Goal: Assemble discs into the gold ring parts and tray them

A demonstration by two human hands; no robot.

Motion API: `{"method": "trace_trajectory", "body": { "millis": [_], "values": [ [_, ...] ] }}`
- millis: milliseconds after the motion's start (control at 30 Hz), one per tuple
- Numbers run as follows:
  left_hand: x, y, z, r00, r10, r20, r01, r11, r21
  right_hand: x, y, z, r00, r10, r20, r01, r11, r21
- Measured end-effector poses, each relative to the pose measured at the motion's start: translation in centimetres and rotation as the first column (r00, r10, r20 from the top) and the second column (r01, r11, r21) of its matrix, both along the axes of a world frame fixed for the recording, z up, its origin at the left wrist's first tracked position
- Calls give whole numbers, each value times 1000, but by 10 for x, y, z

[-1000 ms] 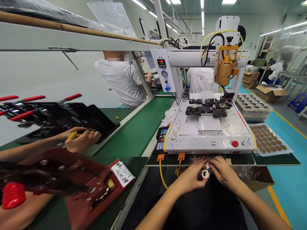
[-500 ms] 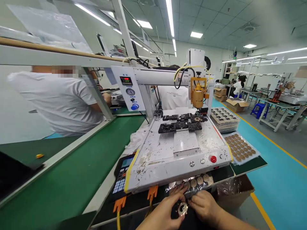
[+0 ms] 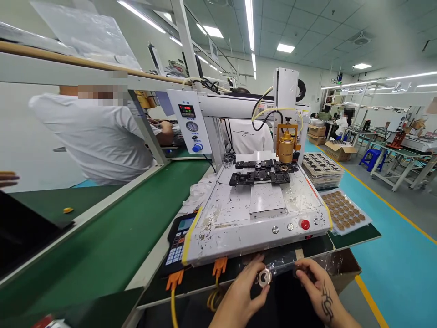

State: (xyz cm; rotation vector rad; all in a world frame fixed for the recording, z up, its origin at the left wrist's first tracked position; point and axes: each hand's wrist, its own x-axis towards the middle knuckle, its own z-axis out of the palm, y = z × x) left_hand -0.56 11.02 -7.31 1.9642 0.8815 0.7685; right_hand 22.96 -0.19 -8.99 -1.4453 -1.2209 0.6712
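A shiny ring-shaped metal part (image 3: 264, 277) is held between the thumb and fingers of my left hand (image 3: 243, 291), below the front edge of the white machine (image 3: 252, 243). To the right, my right hand (image 3: 317, 284) is pinched at the end of a strip of clear film (image 3: 280, 268); a small dark piece shows at its fingertips, too hidden to name. On the machine bed lie black fixtures (image 3: 261, 176), under and left of a gold dispensing head (image 3: 286, 148). One round part sits in the rear fixture at the right.
A sheet of round brown discs (image 3: 343, 212) and a stack of trays (image 3: 322, 168) stand right of the machine. A keypad controller (image 3: 177, 246) lies at its left, beside a green surface (image 3: 136, 209). Orange connectors (image 3: 219, 265) stick out in front. People in white shirts sit beyond.
My right hand has moved right, away from my left hand, and turned so its wrist tattoo shows. The row of discs near the machine's front edge is no longer visible. The view has shifted slightly.
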Motion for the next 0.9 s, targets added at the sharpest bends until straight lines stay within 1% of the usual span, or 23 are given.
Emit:
{"method": "trace_trajectory", "body": {
  "millis": [33, 67, 100, 133, 200, 233, 300, 367, 400, 467, 600, 700, 800, 900],
  "values": [
    [-3, -7, 1, 999, 14, 47, -10, 997, -78, -2, 0, 8, 999, 0, -38, 0, 1000, -9],
    [-6, -15, 4, 993, 36, 110, -16, 983, -184, -4, 0, 16, 997, 9, -81, -11, 1000, -24],
    [-8, -23, 7, 981, 74, 181, -15, 952, -306, -7, 1, 25, 991, 26, -134, -32, 998, -45],
    [-10, -32, 12, 959, 127, 253, -7, 904, -428, -11, 2, 33, 980, 46, -195, -61, 996, -69],
    [-11, -48, 25, 894, 264, 363, 22, 781, -624, -19, 7, 47, 943, 83, -322, -126, 986, -113],
    [-11, -54, 33, 861, 323, 393, 43, 724, -688, -23, 10, 53, 922, 102, -373, -159, 979, -124],
    [-12, -63, 47, 812, 401, 423, 88, 633, -769, -30, 16, 61, 892, 144, -430, -219, 967, -132],
    [-14, -69, 58, 779, 448, 438, 129, 570, -811, -35, 19, 64, 878, 183, -443, -272, 951, -145],
    [-16, -71, 62, 767, 465, 442, 143, 548, -824, -37, 20, 66, 876, 200, -439, -293, 944, -155],
    [-20, -75, 66, 741, 494, 455, 159, 530, -833, -39, 19, 68, 878, 227, -422, -326, 929, -177],
    [-23, -84, 67, 702, 511, 496, 181, 546, -818, -40, 12, 74, 849, 295, -437, -410, 891, -195],
    [-22, -91, 67, 701, 498, 510, 179, 570, -802, -39, 7, 76, 794, 337, -506, -490, 848, -204],
    [-22, -96, 68, 707, 476, 524, 190, 586, -788, -36, 3, 76, 741, 346, -576, -547, 809, -218],
    [-22, -100, 68, 704, 467, 535, 207, 586, -784, -34, 0, 75, 734, 344, -586, -561, 793, -237]
  ]
}}
